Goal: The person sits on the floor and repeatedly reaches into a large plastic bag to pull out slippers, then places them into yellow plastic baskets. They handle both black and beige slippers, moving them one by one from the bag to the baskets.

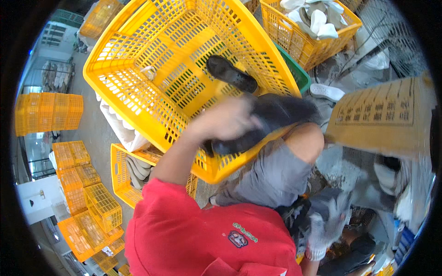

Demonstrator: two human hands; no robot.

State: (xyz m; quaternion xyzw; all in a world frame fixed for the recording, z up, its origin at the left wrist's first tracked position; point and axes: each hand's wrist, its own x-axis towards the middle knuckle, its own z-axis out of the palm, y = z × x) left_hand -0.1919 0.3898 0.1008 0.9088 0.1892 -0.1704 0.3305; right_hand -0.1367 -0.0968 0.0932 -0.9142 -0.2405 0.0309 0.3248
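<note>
My bare left hand (225,118), smeared by motion, is over the near right side of a large yellow basket (182,158). It is against a long black shoe-shaped piece (287,110) lying across the rim; whether the fingers grip it is unclear. Inside the basket, a black shoe sole (231,74) rests on the slatted floor. My right hand (324,230), in a pale knitted glove, is low on the right beside dark grey material (317,202). Its fingers are blurred, so their hold cannot be made out.
A yellow crate (313,50) of white and grey shoe-shaped pieces stands at the far right. Near it lies a white sole (327,92), by a cardboard box (377,117). A smaller yellow crate (120,179) sits left of my arm. Stacked yellow crates (48,112) line the left.
</note>
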